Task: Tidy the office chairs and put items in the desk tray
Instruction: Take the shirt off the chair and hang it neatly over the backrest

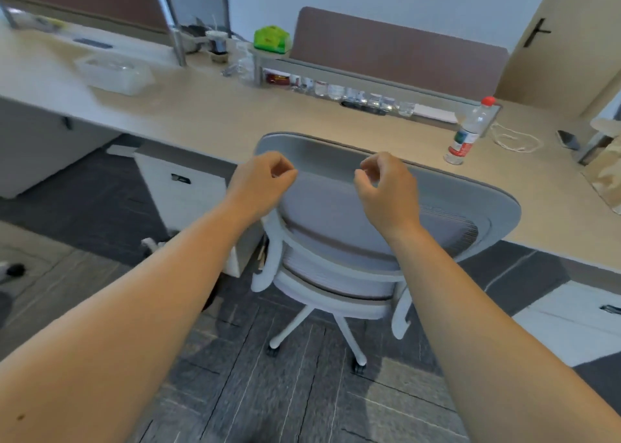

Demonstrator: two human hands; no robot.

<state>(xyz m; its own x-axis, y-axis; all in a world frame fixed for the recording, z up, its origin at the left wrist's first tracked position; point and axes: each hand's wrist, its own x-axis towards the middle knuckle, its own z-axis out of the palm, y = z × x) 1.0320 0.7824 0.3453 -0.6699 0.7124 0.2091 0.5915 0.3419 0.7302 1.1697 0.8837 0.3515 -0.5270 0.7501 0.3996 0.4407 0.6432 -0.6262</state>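
Observation:
A grey mesh office chair (336, 214) with a white frame stands tucked against the front edge of the long beige desk (208, 113). My left hand (260, 182) and my right hand (386, 189) hover just behind the top of its backrest. Both have loosely curled fingers and hold nothing; neither clearly touches the rim. A clear plastic tray (114, 73) rests on the desk at the far left. A second grey chair (198, 2) stands behind the desk divider at the back.
A water bottle with a red cap (467, 133) stands on the desk at the right, near a white cable (514, 140) and a phone (568, 139). A green tissue box (271, 39) sits on the shelf. White drawer units (188, 194) stand under the desk.

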